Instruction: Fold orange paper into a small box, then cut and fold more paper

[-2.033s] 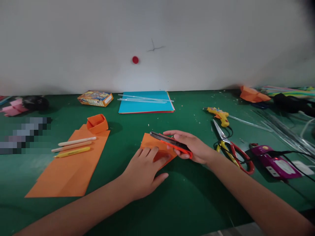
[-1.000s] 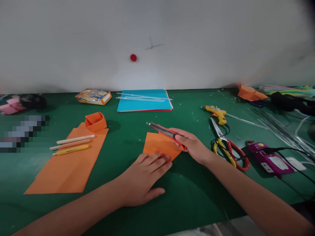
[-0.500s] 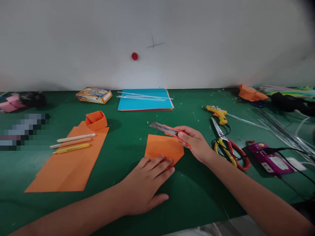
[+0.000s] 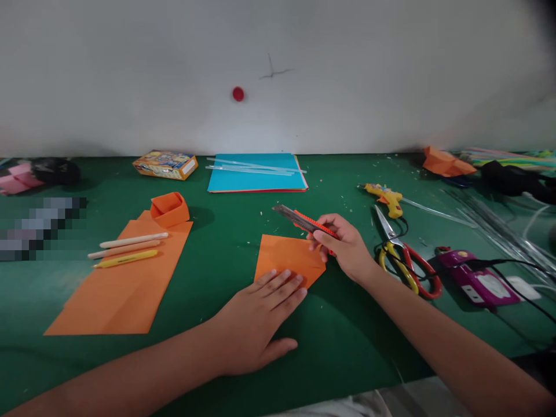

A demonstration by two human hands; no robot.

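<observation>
My left hand [image 4: 260,321] lies flat, fingers stretched out, on the lower part of a piece of orange paper [image 4: 280,253] on the green table. That paper's right side comes to a blunt point, and part of it is hidden under my fingers. Wrapped round a red utility knife [image 4: 315,223], my right hand [image 4: 343,246] hovers at the paper's upper right corner. The knife's blade is out and points up and to the left, above the table. A pair of scissors [image 4: 406,255] with yellow and red handles lies to the right of my right hand.
On the left, orange sheets [image 4: 117,301] bear several pencil-like sticks [image 4: 125,255] and a folded orange paper piece [image 4: 169,209]. Blue paper [image 4: 256,180] with clear glue sticks and a small box [image 4: 165,165] sit by the wall. A yellow glue gun [image 4: 386,198] and purple power socket [image 4: 480,281] are at right.
My right hand has turned the utility knife slightly, and its blade tip has shifted up and right. The left hand stays on the orange paper. The view has tilted a little.
</observation>
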